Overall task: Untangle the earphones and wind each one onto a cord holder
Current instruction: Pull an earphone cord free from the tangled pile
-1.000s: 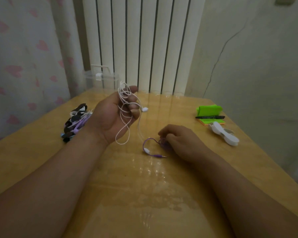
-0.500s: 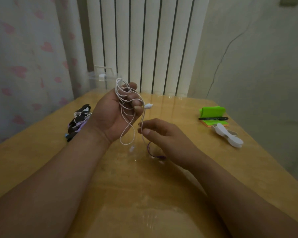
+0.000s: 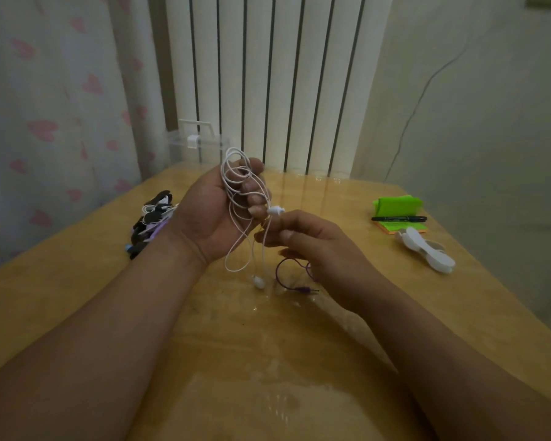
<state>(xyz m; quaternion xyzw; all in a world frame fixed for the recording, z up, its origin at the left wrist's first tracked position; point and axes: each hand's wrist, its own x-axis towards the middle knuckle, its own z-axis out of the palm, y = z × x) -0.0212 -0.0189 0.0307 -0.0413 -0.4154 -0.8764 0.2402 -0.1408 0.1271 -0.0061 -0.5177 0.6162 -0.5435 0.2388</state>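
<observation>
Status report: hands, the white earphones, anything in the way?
Left hand grips coiled white earphones. Right hand pinches their cord. Purple cable on table below. Cord holder untouched, far right.

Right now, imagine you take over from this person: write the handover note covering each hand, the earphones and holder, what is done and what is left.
Left hand grips the loosely coiled white earphones, raised above the table.
Right hand pinches a hanging strand of that cord with its fingers.
Purple earphones lie on the table by the right hand. A tangled pile sits at the left, and the white cord holder lies at the right.
Done: white set apart from the pile.
Left: untangle it, wind it on the holder, then do the rest.
</observation>
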